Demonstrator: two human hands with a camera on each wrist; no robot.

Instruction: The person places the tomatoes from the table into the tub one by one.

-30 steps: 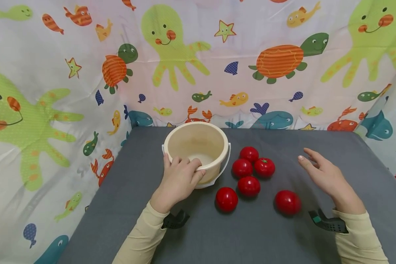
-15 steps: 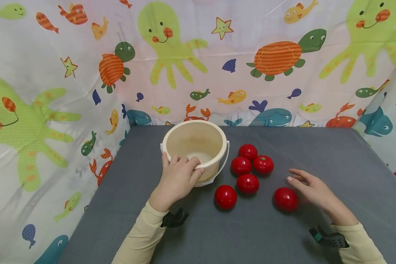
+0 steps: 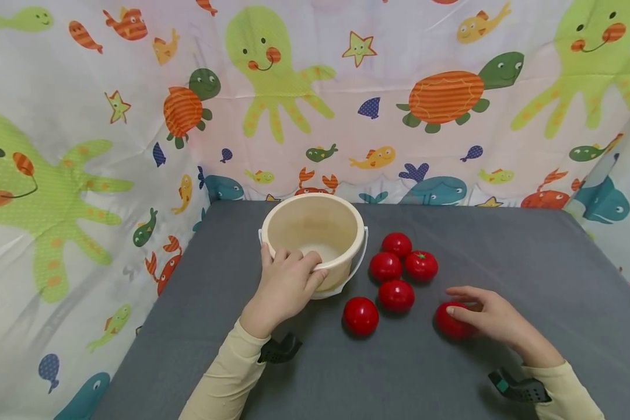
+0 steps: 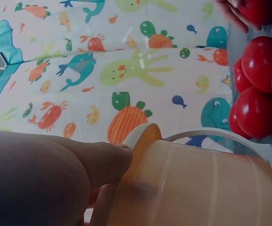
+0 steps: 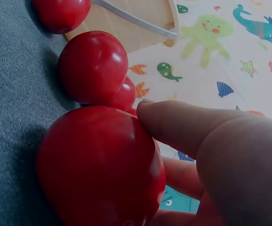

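A cream bucket (image 3: 339,274) with a white handle stands on the grey table. My left hand (image 3: 286,286) grips its near rim, fingers hooked over the edge and thumb on the outer wall (image 4: 197,183). To the right, my right hand (image 3: 496,318) is around a red tomato (image 3: 450,324), thumb on the near side and fingers on the far side; the fingertips are hidden behind it in the right wrist view. That tomato (image 5: 98,165) sits on the table. Between bucket and right hand lie several more glossy tomatoes (image 3: 396,296), one showing a green stem top (image 3: 421,266).
The nearest loose tomato (image 3: 360,317) lies slightly apart from the cluster. A curtain (image 3: 315,105) printed with sea animals borders the table (image 3: 388,379) at the back and both sides.
My right hand has come down and to the left, from above the table onto the rightmost tomato. The left hand and bucket have stayed in place.
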